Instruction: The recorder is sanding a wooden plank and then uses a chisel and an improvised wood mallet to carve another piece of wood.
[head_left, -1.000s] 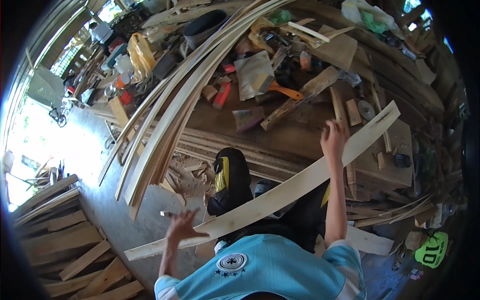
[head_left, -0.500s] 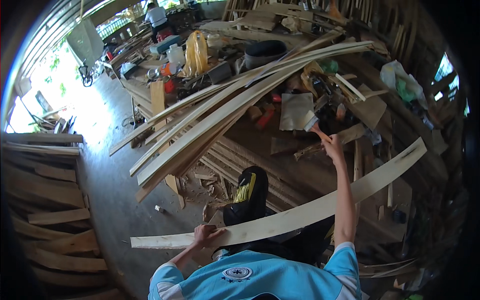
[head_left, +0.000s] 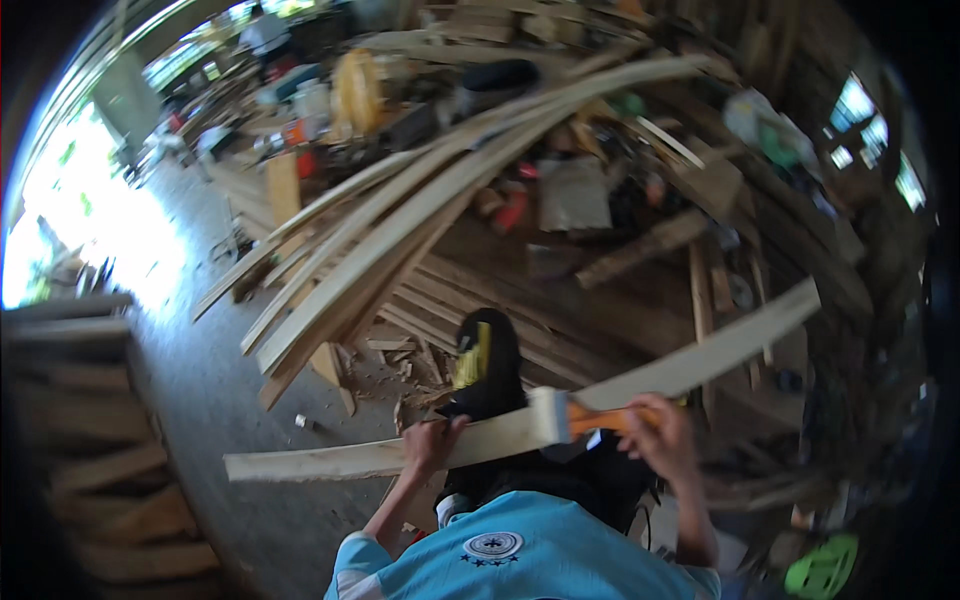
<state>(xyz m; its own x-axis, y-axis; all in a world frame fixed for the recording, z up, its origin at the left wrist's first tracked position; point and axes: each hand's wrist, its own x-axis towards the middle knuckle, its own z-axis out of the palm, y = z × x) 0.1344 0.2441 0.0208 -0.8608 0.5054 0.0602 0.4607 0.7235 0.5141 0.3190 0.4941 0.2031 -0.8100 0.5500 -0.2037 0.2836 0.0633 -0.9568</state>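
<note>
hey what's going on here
A person's left hand holds a long, flat, pale wooden strip in front of their body. Their right hand grips a flat, orange-handled brush, its whitish end over the strip; blur hides whether they touch. More long, pale wooden strips lie across the cluttered brown wooden surface ahead.

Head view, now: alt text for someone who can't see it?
A person's right grip holds an orange-handled brush over a long pale board, which the left grip holds left of the brush. Wood strips lie beyond.
</note>
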